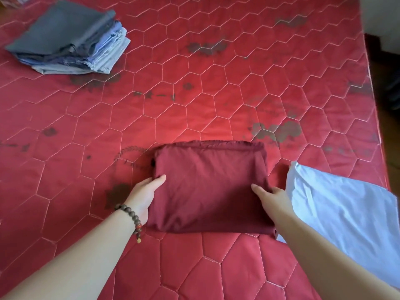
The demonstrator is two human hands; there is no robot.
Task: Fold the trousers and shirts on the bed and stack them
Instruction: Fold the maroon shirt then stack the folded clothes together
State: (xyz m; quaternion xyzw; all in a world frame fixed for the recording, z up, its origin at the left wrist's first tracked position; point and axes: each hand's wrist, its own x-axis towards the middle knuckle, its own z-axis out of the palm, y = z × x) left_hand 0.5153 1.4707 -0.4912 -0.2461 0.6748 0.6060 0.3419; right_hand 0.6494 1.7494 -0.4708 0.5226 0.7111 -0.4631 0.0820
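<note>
The folded maroon garment (210, 187) lies at lower centre of the frame on the red quilted bed (216, 83); its side edges are grasped by the left hand (145, 191) and the right hand (272, 195), thumbs on top, fingers seemingly tucked beneath; it is best lifted level, kept flat, and set squarely on the stack (69, 42) at upper left; a pale blue garment (337, 208) waits at lower right.

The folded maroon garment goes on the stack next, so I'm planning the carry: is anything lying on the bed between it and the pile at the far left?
Nothing visible: only bare red quilted mattress lies between the folded maroon garment and the stack of folded clothes.
</note>
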